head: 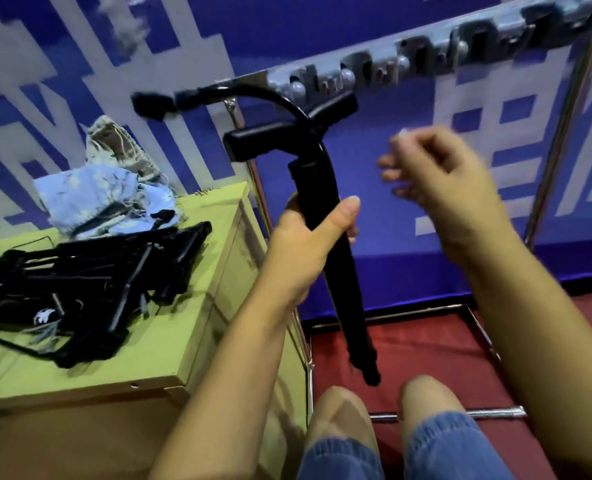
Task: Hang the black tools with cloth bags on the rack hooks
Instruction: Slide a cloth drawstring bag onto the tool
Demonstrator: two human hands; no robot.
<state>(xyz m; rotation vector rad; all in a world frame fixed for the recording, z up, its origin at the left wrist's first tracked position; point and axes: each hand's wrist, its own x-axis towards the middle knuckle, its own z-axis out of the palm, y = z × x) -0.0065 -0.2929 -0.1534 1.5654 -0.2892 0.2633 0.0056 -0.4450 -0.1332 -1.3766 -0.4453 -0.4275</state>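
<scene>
While the rack's hooks wait unused at upper right, work proceeds from a box (170,344) at left. On its top lies a pile (90,282) of black tools, tangled together, with crumpled cloth bags (107,199) just behind them toward the wall.

At centre, the left hand (308,244) grips one tool (336,258) around its upper shaft, thumb wrapped across the front. Its long axis runs nearly upright, tilted slightly so the lower tip points down and right toward the knees. A crossbar handle sits at the top, just above the grip, and a curved black hose arcs from it up and leftward to a blurred end piece. No bag can be made out on this tool.

To the right, the right hand (439,174) hovers apart from the tool, fingers loosely curled and holding nothing that can be seen; motion blur hides detail.

Above and right of both hands, the hook bar (436,60) slopes up rightward along the rack (550,143). The hooks lie up and right of the grip, near the crossbar, so the handle end leads. The right hand is nearer the hooks; hanging likely calls for lifting the tool rightward.
</scene>
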